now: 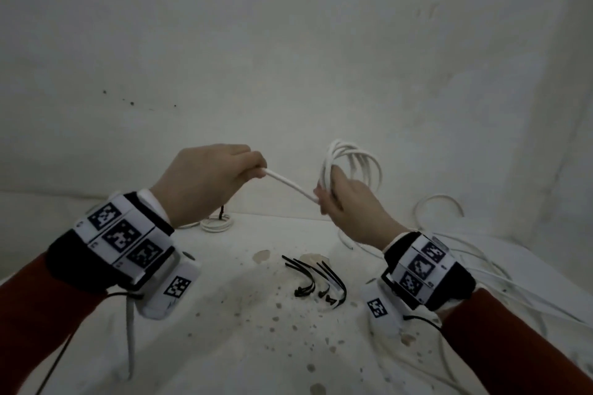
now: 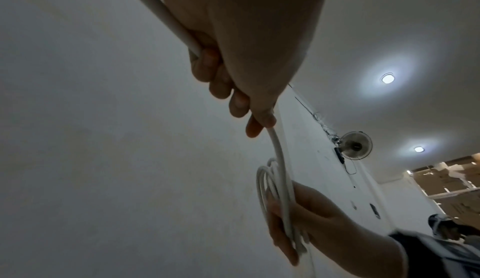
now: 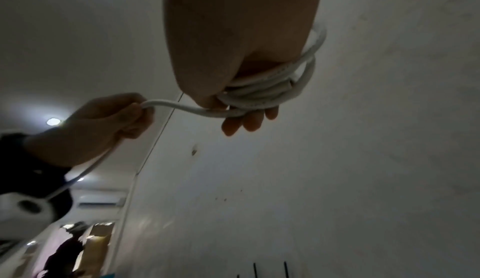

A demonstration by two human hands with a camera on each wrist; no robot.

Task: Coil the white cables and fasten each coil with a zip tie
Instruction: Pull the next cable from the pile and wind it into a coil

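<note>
A coil of white cable [image 1: 353,163] with several loops stands upright above the table, gripped at its lower left by my right hand [image 1: 340,199]. A straight run of the same white cable [image 1: 290,184] stretches left from the coil to my left hand [image 1: 211,179], which is curled round it. In the left wrist view the cable [image 2: 279,153] leaves my left hand [image 2: 233,97] toward the coil [image 2: 275,200]. In the right wrist view the coil [image 3: 272,89] is bundled under my right hand [image 3: 233,77]. Black zip ties [image 1: 317,282] lie on the table between my wrists.
A finished small white coil [image 1: 216,223] with a black tie lies at the back of the white table [image 1: 224,330]. Loose white cables [image 1: 481,266] sprawl over the right side. A white wall [image 1: 288,42] rises right behind the table.
</note>
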